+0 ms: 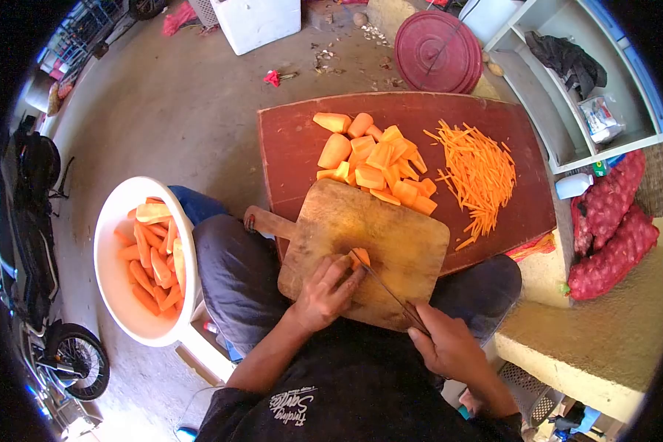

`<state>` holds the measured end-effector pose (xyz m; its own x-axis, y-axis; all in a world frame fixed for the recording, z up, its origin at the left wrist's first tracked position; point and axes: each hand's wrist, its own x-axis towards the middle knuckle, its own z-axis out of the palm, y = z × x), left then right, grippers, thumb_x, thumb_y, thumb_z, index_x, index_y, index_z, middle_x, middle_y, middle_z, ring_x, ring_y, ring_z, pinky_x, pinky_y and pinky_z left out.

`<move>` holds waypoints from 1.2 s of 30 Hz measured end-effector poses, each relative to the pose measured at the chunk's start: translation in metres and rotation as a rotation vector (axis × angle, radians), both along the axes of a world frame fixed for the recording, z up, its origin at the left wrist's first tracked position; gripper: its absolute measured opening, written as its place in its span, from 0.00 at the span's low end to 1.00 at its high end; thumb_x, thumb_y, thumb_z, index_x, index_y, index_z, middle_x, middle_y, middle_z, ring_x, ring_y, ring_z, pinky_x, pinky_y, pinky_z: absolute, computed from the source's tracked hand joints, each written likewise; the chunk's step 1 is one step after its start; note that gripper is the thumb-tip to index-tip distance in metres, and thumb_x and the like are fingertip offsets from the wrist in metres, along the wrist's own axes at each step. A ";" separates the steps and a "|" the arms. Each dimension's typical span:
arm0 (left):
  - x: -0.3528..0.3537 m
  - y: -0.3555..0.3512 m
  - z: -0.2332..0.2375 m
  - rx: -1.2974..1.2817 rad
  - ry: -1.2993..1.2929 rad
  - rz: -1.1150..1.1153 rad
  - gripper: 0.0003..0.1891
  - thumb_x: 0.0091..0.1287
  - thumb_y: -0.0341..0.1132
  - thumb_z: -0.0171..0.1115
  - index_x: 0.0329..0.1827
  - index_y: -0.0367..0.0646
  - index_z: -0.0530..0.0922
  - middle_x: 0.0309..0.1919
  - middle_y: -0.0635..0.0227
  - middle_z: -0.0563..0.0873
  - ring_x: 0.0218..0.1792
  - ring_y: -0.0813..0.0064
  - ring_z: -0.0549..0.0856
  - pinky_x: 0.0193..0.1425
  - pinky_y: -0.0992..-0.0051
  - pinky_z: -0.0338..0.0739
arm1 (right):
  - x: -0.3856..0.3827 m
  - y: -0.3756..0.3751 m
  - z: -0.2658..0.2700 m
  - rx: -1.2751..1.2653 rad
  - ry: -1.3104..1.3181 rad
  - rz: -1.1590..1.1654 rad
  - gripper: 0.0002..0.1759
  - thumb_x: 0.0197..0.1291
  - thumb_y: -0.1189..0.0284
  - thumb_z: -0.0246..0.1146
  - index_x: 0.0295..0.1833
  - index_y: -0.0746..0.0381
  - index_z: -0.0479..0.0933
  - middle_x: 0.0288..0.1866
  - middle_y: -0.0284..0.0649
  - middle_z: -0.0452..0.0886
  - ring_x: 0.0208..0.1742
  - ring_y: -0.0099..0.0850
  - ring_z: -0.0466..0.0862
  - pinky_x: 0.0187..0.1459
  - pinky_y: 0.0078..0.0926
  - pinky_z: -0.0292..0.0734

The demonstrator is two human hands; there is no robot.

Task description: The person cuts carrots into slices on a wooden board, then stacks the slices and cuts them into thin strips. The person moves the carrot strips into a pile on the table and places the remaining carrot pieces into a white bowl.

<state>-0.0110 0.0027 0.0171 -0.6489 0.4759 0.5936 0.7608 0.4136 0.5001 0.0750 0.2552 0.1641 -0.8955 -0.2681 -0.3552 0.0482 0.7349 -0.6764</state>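
Note:
A wooden cutting board (390,221) with a handle lies in front of me, its far edge over a reddish-brown table. My left hand (325,291) presses its closed fingers against a small carrot piece (359,258) on the board. In my right hand (449,342) is the handle of a knife (384,286), its thin blade lying at the carrot piece beside my left fingertips. Beyond the board sits a pile of carrot chunks (379,155). To its right is a heap of thin carrot strips (480,177).
A white tub (104,258) of peeled carrots stands at my left. The reddish-brown table (287,136) reaches away from me. Red net sacks (615,254) lie at the right, below a white shelf (508,40). A motorcycle wheel (77,361) is at far left.

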 end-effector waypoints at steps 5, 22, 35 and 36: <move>-0.001 0.003 0.001 0.027 0.017 0.011 0.28 0.54 0.26 0.71 0.63 0.34 0.87 0.54 0.51 0.86 0.51 0.50 0.89 0.55 0.56 0.88 | -0.022 -0.007 -0.058 -0.018 0.127 -0.015 0.26 0.79 0.68 0.65 0.75 0.69 0.73 0.54 0.64 0.86 0.55 0.65 0.88 0.52 0.53 0.85; -0.003 0.002 0.000 0.083 0.009 0.005 0.28 0.52 0.21 0.71 0.61 0.32 0.86 0.51 0.52 0.85 0.49 0.50 0.88 0.52 0.55 0.86 | 0.007 0.006 -0.009 -0.054 0.147 -0.012 0.28 0.77 0.67 0.67 0.76 0.65 0.73 0.58 0.61 0.88 0.55 0.61 0.91 0.52 0.51 0.88; -0.001 0.002 -0.001 0.063 0.038 0.003 0.29 0.51 0.22 0.71 0.61 0.32 0.86 0.55 0.51 0.85 0.49 0.51 0.88 0.55 0.55 0.85 | -0.031 -0.015 -0.069 0.036 0.297 0.058 0.22 0.77 0.69 0.65 0.70 0.65 0.75 0.51 0.60 0.87 0.51 0.64 0.88 0.50 0.52 0.85; 0.001 0.001 -0.002 0.061 0.037 0.007 0.29 0.51 0.22 0.71 0.61 0.33 0.86 0.55 0.51 0.85 0.48 0.51 0.87 0.55 0.55 0.84 | -0.031 -0.017 -0.071 0.016 0.365 0.065 0.22 0.77 0.69 0.65 0.71 0.66 0.75 0.50 0.60 0.87 0.50 0.64 0.88 0.50 0.52 0.85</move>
